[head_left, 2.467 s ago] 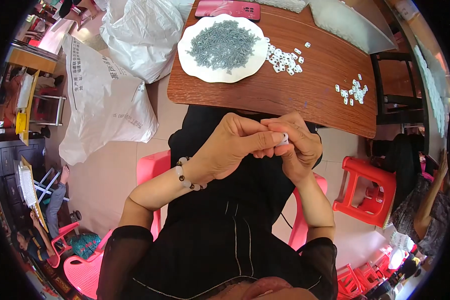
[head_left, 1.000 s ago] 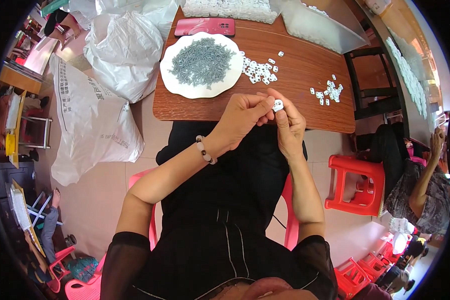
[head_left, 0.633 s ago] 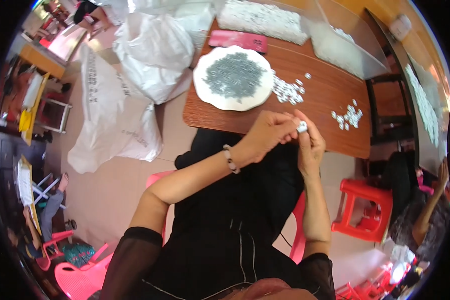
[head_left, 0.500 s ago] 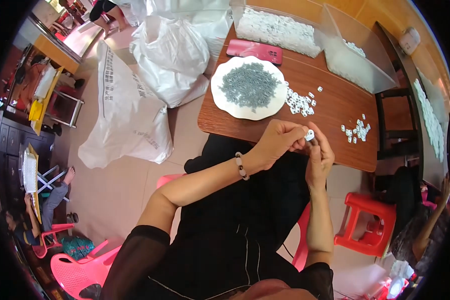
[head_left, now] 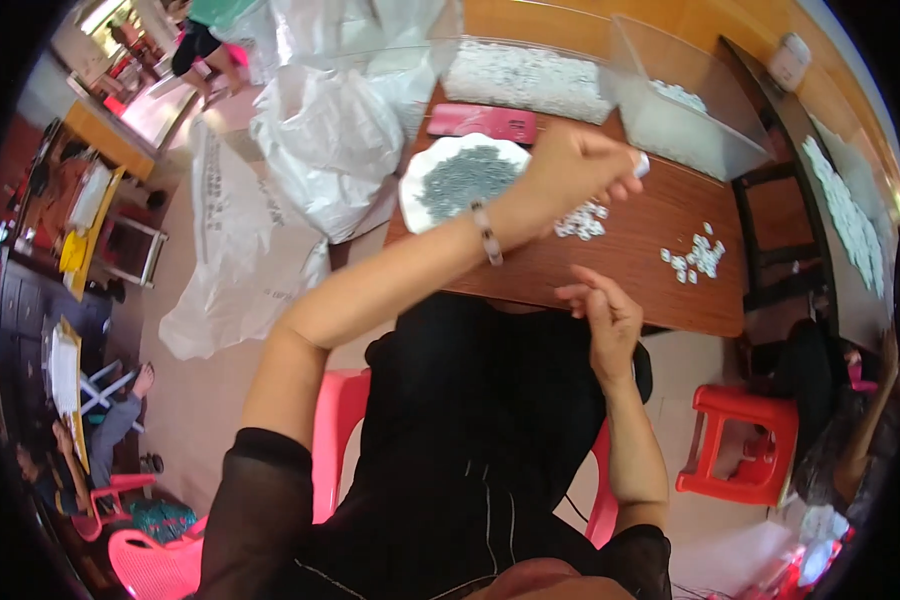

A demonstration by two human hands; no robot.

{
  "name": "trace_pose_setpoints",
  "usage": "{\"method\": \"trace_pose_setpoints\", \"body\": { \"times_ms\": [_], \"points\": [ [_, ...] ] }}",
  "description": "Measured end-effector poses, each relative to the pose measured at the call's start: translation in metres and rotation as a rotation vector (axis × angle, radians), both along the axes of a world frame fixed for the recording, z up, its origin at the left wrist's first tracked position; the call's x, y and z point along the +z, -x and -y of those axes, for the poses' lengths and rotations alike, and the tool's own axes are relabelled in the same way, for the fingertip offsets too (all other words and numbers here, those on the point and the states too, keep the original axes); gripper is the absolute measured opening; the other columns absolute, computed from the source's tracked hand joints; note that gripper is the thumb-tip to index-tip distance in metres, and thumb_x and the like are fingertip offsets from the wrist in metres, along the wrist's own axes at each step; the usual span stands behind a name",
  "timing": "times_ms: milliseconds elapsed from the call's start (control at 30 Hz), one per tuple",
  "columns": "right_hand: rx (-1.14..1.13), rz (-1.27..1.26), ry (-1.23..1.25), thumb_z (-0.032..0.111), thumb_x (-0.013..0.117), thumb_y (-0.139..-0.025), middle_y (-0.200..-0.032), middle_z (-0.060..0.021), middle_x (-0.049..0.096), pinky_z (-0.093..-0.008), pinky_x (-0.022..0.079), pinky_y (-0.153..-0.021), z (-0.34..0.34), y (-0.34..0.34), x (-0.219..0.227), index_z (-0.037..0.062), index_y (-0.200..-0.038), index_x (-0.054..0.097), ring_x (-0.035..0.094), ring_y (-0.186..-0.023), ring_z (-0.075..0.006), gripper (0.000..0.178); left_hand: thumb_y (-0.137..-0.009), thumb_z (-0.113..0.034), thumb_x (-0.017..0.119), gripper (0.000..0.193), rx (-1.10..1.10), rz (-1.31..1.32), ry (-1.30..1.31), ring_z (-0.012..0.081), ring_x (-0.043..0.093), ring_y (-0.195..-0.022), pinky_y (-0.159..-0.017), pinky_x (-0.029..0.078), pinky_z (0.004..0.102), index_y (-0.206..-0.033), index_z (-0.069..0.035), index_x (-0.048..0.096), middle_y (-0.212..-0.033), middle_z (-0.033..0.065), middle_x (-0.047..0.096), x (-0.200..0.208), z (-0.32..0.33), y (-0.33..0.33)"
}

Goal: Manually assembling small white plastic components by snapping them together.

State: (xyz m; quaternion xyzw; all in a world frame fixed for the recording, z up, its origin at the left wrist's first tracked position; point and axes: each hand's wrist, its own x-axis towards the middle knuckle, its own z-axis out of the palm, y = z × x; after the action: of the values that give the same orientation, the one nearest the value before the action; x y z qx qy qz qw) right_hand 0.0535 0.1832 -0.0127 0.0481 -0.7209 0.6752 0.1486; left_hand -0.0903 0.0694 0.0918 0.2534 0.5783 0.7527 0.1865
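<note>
Worktop (head_left: 610,270) brown wood grain. Plate (head_left: 418,190) white, grey small parts (head_left: 465,178) heaped on it. Loose pieces (head_left: 582,220) and second cluster (head_left: 695,258) white. Flat case (head_left: 482,123) pink-red. Bins (head_left: 670,125) clear, white contents. Sacks (head_left: 320,150) white. Chair (head_left: 335,420) pink, stool (head_left: 745,445) red. Clothing (head_left: 470,430) black. Left hand (head_left: 575,165) pinches a white piece (head_left: 642,163); wrist bracelet (head_left: 485,232) pale beads.
</note>
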Motion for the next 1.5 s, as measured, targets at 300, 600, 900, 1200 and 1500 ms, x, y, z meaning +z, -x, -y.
{"method": "trace_pose_setpoints", "body": {
  "times_ms": [300, 600, 900, 1200, 1500],
  "points": [
    [0.100, -0.039, -0.028, 0.015, 0.057, -0.095, -0.086, -0.0061, 0.071, -0.0227, 0.046, -0.065, 0.005, 0.002, -0.002, 0.0019, -0.109, 0.066, 0.059, -0.073, -0.0103, 0.021, -0.083, -0.024, 0.069, 0.026, 0.147, -0.555, 0.233, 0.0071, 0.061, -0.070, -0.062, 0.049, 0.0235, -0.092, 0.000, 0.072, -0.079, 0.0046, 0.070, 0.028, -0.106, 0.107],
    [0.134, -0.158, -0.199, 0.017, 0.062, -0.092, -0.078, -0.0038, 0.071, -0.0285, 0.045, -0.062, 0.005, 0.003, -0.003, 0.0017, -0.104, 0.068, 0.055, -0.067, -0.0152, 0.020, -0.079, -0.032, 0.064, 0.037, 0.262, -0.989, 0.773, 0.0307, 0.066, -0.074, -0.072, 0.052, 0.0371, -0.095, 0.001, 0.071, -0.078, 0.0176, 0.069, 0.015, -0.179, 0.156],
    [0.155, -0.086, -0.254, 0.017, 0.060, -0.092, -0.077, -0.0034, 0.071, -0.0288, 0.045, -0.065, 0.004, 0.005, 0.000, 0.0032, -0.104, 0.068, 0.055, -0.068, -0.0147, 0.019, -0.083, -0.027, 0.061, 0.032, 0.474, -1.185, 0.372, 0.0337, 0.067, -0.087, -0.082, 0.051, 0.0385, -0.099, -0.001, 0.071, -0.093, 0.0204, 0.069, -0.019, -0.126, 0.119],
    [0.131, -0.096, -0.354, 0.013, 0.063, -0.089, -0.076, -0.0059, 0.070, -0.0302, 0.048, -0.060, 0.005, 0.007, -0.004, 0.0015, -0.100, 0.068, 0.060, -0.068, -0.0183, 0.016, -0.089, -0.016, 0.061, 0.018, 0.245, -0.740, 0.516, 0.0118, 0.061, -0.071, -0.064, 0.048, 0.0261, -0.096, -0.001, 0.070, -0.082, 0.0097, 0.069, -0.054, 0.006, 0.030],
    [-0.028, 0.100, -0.124, 0.009, 0.059, -0.092, -0.078, -0.0094, 0.069, -0.0253, 0.050, -0.067, -0.006, 0.014, -0.012, -0.0014, -0.096, 0.067, 0.065, -0.072, -0.0141, 0.014, -0.086, -0.009, 0.065, 0.011, 0.077, -0.317, 0.428, 0.0096, 0.051, -0.057, -0.052, 0.041, 0.0238, -0.092, -0.001, 0.068, -0.078, 0.0062, 0.063, -0.090, 0.074, -0.087]
  ]
}}
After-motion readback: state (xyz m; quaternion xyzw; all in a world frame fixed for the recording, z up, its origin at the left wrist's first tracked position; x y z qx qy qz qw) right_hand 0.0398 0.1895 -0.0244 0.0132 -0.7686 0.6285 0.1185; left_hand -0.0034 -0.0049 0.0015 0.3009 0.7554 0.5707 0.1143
